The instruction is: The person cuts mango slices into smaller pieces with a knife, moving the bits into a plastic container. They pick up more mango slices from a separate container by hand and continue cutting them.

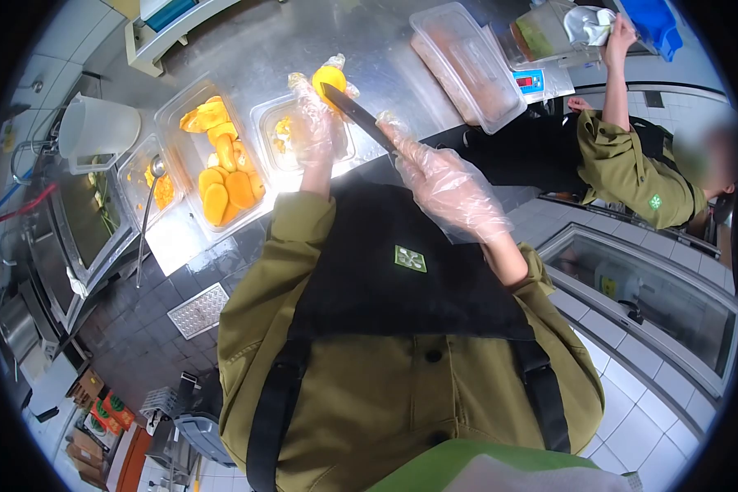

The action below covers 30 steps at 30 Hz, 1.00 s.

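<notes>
My left hand (pixel 312 123), in a clear plastic glove, grips a peeled yellow mango piece (pixel 323 79) above a small clear tub (pixel 261 113) with yellow bits in it. Closed around the handle of a knife (pixel 357 113) is my gloved right hand (pixel 453 187). The dark blade lies against the mango, pointing away to the upper left. To the left of my left hand, a larger clear container (pixel 163 121) holds several peeled mango pieces (pixel 224 156).
Diced yellow fruit fills part of another tub (pixel 129 170) with a ladle (pixel 148 215) in it. A white bucket (pixel 97 129) stands behind. At right are a lidded clear container (pixel 467 70), a blue scale (pixel 530 81) and a co-worker's raised hand (pixel 620 39).
</notes>
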Each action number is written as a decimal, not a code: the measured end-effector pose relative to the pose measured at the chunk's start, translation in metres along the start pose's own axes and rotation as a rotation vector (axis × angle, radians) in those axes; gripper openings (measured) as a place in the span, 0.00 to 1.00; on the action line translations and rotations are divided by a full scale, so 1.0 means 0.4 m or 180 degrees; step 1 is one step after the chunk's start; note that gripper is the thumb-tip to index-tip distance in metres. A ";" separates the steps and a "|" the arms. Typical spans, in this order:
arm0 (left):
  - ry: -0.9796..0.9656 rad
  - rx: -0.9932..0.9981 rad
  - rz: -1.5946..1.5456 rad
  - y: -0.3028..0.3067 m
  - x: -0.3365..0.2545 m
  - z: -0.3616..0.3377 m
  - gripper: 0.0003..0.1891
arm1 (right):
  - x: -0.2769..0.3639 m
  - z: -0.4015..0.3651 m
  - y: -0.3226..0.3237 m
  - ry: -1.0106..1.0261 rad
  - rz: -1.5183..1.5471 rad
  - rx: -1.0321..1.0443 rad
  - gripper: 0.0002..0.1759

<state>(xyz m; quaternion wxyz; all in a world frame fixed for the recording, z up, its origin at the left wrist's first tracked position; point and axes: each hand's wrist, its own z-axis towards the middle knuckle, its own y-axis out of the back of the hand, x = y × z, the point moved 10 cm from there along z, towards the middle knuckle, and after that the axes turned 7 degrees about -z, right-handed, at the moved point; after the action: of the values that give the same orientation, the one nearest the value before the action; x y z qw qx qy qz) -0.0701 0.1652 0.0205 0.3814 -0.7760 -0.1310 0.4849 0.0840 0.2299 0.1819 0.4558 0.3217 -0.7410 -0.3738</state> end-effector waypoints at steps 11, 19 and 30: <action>0.0392 0.0077 -0.0106 -0.030 -0.010 -0.027 0.41 | -0.020 -0.030 -0.034 0.0338 -0.0547 0.0351 0.27; 0.0559 -0.0111 -0.2003 0.012 0.013 -0.015 0.37 | -0.010 -0.014 0.021 -0.0110 0.0075 0.0092 0.25; 0.0445 -0.0017 -0.1409 -0.026 0.013 -0.022 0.35 | 0.018 -0.003 0.009 0.0323 -0.0165 -0.0205 0.27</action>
<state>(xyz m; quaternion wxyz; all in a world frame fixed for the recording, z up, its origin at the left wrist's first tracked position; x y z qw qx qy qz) -0.0582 0.1710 0.0268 0.4846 -0.7611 -0.2725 0.3341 0.0819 0.2253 0.1885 0.4930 0.3446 -0.6959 -0.3923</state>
